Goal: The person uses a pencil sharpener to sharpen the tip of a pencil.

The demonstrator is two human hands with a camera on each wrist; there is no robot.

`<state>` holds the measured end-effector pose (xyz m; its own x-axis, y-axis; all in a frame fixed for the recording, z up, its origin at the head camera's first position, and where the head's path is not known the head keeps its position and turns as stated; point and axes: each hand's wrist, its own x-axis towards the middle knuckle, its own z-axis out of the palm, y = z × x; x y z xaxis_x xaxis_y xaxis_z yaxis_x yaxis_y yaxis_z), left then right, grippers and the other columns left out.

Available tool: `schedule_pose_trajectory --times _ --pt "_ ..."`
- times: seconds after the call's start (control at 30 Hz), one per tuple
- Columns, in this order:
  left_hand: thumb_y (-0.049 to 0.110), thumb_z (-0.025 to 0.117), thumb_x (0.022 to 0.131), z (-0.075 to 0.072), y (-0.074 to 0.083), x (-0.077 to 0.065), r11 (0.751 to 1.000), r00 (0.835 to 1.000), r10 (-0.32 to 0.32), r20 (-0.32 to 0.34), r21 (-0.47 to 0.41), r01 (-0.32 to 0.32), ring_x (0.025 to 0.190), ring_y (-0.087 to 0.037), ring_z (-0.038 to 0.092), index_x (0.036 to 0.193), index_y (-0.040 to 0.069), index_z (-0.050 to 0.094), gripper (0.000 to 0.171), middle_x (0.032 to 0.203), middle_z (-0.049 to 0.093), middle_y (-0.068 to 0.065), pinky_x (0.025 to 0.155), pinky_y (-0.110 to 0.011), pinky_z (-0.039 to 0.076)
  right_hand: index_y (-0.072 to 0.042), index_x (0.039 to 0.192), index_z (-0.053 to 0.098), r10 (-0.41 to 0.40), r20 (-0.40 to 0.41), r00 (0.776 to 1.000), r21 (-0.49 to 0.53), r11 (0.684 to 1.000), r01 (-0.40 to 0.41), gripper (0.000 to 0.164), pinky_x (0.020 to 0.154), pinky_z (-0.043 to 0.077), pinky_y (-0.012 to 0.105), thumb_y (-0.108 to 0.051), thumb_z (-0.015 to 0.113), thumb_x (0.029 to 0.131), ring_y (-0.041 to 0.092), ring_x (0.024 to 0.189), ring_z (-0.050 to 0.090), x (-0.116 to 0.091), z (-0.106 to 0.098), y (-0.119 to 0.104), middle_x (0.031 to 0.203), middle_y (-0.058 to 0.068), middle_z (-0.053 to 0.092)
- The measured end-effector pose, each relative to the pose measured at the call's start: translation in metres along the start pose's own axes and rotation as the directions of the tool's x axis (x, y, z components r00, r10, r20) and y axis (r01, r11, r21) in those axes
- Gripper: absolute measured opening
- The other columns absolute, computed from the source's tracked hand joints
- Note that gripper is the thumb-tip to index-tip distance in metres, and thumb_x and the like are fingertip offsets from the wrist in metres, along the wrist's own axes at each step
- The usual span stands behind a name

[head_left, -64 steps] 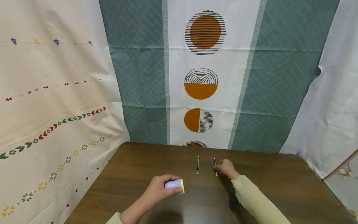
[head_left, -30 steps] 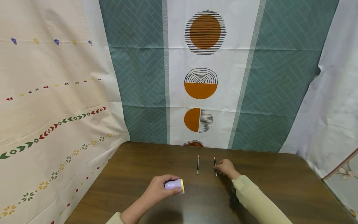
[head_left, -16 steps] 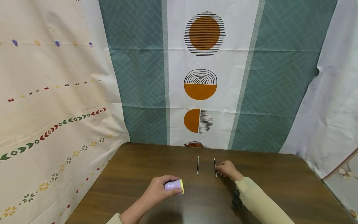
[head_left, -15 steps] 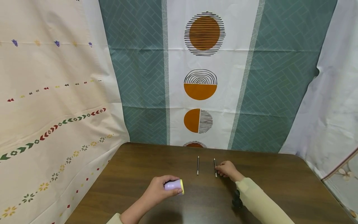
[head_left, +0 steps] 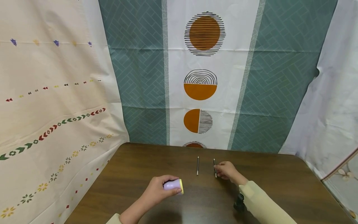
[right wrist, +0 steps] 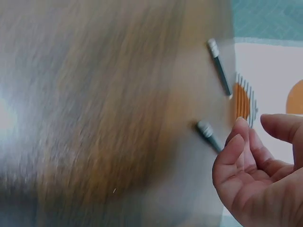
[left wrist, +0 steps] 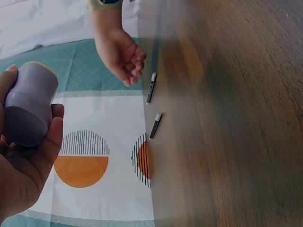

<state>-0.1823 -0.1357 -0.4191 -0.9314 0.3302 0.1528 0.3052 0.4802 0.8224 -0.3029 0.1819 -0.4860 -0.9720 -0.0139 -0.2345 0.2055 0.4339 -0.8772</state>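
My left hand (head_left: 157, 188) grips a lavender waisted container (head_left: 171, 185) with a yellow rim, held tilted sideways above the table. In the left wrist view the container (left wrist: 32, 101) shows its rounded closed end. Two black pencils with pale tips and eraser ends lie at the far middle of the table, roughly parallel. My right hand (head_left: 226, 170) is at the right pencil (head_left: 214, 162), its fingertips overlapping the pencil's middle. In the right wrist view the thumb stands apart from the loosely curled fingers (right wrist: 229, 158), which partly cover that pencil. The left pencil (head_left: 197, 165) lies untouched.
The brown wooden table (head_left: 134, 168) reaches back to a green and white patterned cloth (head_left: 199, 102). A cream cloth (head_left: 56, 109) hangs at the left and a white one (head_left: 316, 124) at the right. A dark device (head_left: 239, 202) sits at the right wrist.
The right pencil has turned slightly straighter. My right wrist and sleeve have shifted a little to the right and nearer. The left hand and its container have stayed in place.
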Motion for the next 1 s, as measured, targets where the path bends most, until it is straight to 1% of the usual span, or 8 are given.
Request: schedule_pose_trajectory --times 0.13,0.3,0.4,0.53,0.7,0.8,0.9,1.0 --pt "0.026 0.084 0.085 0.001 0.0 0.0 1.0 1.0 -0.002 -0.002 0.003 0.002 0.076 -0.008 0.057 0.115 0.002 0.074 0.039 0.105 0.075 -0.016 0.061 -0.02 0.05 0.012 0.115 0.059 -0.009 0.016 1.0 0.052 0.999 0.009 0.032 0.058 0.054 0.026 -0.017 0.059 0.102 0.009 0.061 0.058 -0.006 0.003 -0.008 0.078 0.006 0.065" --pt "0.027 0.083 0.085 0.001 -0.001 0.001 1.0 1.0 0.001 0.002 0.008 -0.001 0.076 -0.008 0.057 0.115 0.002 0.074 0.04 0.106 0.075 -0.017 0.062 -0.02 0.05 0.016 0.132 0.048 -0.018 0.055 0.998 0.104 0.995 0.012 0.046 0.06 0.056 0.026 -0.019 0.057 0.103 0.009 0.065 0.058 -0.01 0.007 -0.016 0.087 0.009 0.064" --pt "0.027 0.083 0.085 0.001 -0.002 0.001 1.0 1.0 0.003 0.003 0.007 -0.003 0.076 -0.008 0.057 0.115 0.002 0.074 0.04 0.106 0.075 -0.017 0.062 -0.02 0.05 0.017 0.138 0.044 -0.025 0.075 0.997 0.126 0.992 0.016 0.053 0.059 0.055 0.025 -0.021 0.059 0.103 0.01 0.066 0.057 -0.009 0.011 -0.019 0.09 0.009 0.063" --pt "0.027 0.084 0.085 0.001 -0.003 0.002 1.0 1.0 0.002 -0.005 0.013 -0.002 0.075 -0.007 0.057 0.115 0.003 0.075 0.04 0.104 0.075 -0.015 0.061 -0.02 0.05 0.015 0.135 0.046 -0.031 0.08 0.996 0.128 0.992 0.02 0.053 0.061 0.057 0.027 -0.023 0.062 0.101 0.013 0.068 0.058 -0.006 0.018 -0.024 0.092 0.011 0.065" --pt "0.027 0.085 0.084 0.001 -0.003 0.002 1.0 1.0 0.0 -0.012 0.021 0.0 0.075 -0.006 0.057 0.114 0.003 0.075 0.04 0.103 0.076 -0.014 0.061 -0.02 0.05 0.014 0.129 0.051 -0.024 0.076 0.997 0.113 0.993 0.015 0.049 0.068 0.062 0.033 -0.022 0.064 0.1 0.019 0.08 0.068 -0.002 0.027 -0.027 0.106 0.023 0.069" --pt "0.027 0.085 0.083 0.001 -0.003 0.003 1.0 1.0 -0.001 -0.015 0.026 0.002 0.075 -0.006 0.057 0.114 0.004 0.075 0.04 0.103 0.076 -0.014 0.061 -0.02 0.05 0.016 0.129 0.052 -0.022 0.086 0.996 0.098 0.995 0.013 0.048 0.073 0.063 0.035 -0.021 0.064 0.1 0.02 0.084 0.069 0.0 0.032 -0.03 0.112 0.027 0.068" --pt "0.027 0.085 0.083 0.001 -0.003 0.003 1.0 1.0 0.007 -0.02 0.031 -0.006 0.074 -0.004 0.057 0.113 0.004 0.075 0.039 0.103 0.076 -0.014 0.061 -0.02 0.05 0.016 0.128 0.054 -0.024 0.086 0.996 0.082 0.996 0.017 0.047 0.074 0.064 0.037 -0.018 0.064 0.099 0.019 0.083 0.068 0.002 0.036 -0.032 0.111 0.026 0.069" --pt "0.027 0.085 0.084 0.002 -0.005 0.003 0.999 1.0 0.023 -0.02 0.028 -0.023 0.073 -0.002 0.056 0.112 0.004 0.076 0.038 0.102 0.076 -0.015 0.061 -0.019 0.05 0.017 0.124 0.057 -0.035 0.088 0.995 0.073 0.997 0.029 0.041 0.073 0.063 0.037 -0.015 0.065 0.097 0.017 0.08 0.068 0.005 0.041 -0.033 0.104 0.023 0.07"
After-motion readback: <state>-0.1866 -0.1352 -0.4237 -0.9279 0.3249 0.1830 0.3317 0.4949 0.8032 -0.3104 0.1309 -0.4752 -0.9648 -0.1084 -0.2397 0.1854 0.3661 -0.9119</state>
